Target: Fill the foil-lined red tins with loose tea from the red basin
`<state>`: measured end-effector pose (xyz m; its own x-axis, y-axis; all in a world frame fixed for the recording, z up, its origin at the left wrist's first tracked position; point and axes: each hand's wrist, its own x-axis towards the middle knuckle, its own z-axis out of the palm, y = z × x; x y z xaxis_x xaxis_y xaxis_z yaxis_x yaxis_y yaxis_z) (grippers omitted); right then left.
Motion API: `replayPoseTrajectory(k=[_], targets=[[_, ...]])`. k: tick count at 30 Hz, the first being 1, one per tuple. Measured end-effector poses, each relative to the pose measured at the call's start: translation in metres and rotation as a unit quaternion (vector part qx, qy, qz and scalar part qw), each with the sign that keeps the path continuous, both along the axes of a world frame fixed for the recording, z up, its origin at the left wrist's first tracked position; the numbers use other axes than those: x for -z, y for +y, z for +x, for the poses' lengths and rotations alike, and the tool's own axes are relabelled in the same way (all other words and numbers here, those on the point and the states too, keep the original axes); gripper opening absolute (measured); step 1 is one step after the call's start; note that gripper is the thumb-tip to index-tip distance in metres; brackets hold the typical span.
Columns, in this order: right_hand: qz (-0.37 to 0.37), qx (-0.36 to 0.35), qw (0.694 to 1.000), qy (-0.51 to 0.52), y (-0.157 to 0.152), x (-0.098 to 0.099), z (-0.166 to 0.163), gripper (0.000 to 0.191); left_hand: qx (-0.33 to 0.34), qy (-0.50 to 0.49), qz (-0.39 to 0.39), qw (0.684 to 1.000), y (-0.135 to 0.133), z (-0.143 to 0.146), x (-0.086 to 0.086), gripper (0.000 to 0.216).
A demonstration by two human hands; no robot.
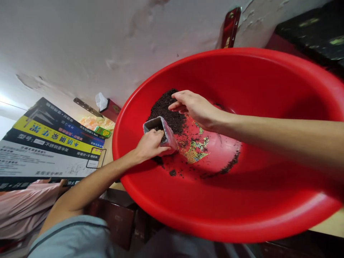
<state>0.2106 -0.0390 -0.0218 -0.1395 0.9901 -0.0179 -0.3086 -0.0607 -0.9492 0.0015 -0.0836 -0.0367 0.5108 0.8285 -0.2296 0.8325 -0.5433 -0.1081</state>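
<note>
My left hand (pixel 152 144) grips the near rim of a small square pot (pixel 170 139), its fingers curled over into the opening and its thumb along the outside. Dark material shows inside the pot, whose sides are pinkish with a grey rim. Just above a heap of dark soil (pixel 168 105) hangs my right hand (pixel 197 107), with slightly bent fingers and nothing visible in it. The pot, tilted toward me, is inside a big red basin (pixel 258 211). Loose crumbs of soil are scattered over the basin's printed bottom.
A pale wall (pixel 107 43) stands right behind the basin. Leftward are a large printed carton (pixel 53 143), a tissue box (pixel 111 110) and a small green box (pixel 103 132). Pink cloth (pixel 29 208) hangs at lower left. Something dark (pixel 314 32) sits at upper right.
</note>
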Motion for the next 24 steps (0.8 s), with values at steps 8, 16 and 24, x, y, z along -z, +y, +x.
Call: replayPoseTrajectory(k=[8, 16, 24], targets=[[0.011, -0.003, 1.000, -0.019, 0.004, 0.009, -0.002, 0.022, -0.023, -0.041, 0.003, 0.999, -0.001, 0.000, 0.005, 0.044], [-0.019, -0.019, 0.999, -0.018, 0.009, 0.018, -0.001, 0.013, 0.012, 0.013, 0.013, 1.000, 0.006, 0.006, 0.007, 0.046], [-0.029, -0.026, 0.999, -0.014, 0.014, 0.023, 0.003, 0.013, 0.058, 0.025, 0.020, 0.998, 0.006, 0.002, 0.009, 0.041]])
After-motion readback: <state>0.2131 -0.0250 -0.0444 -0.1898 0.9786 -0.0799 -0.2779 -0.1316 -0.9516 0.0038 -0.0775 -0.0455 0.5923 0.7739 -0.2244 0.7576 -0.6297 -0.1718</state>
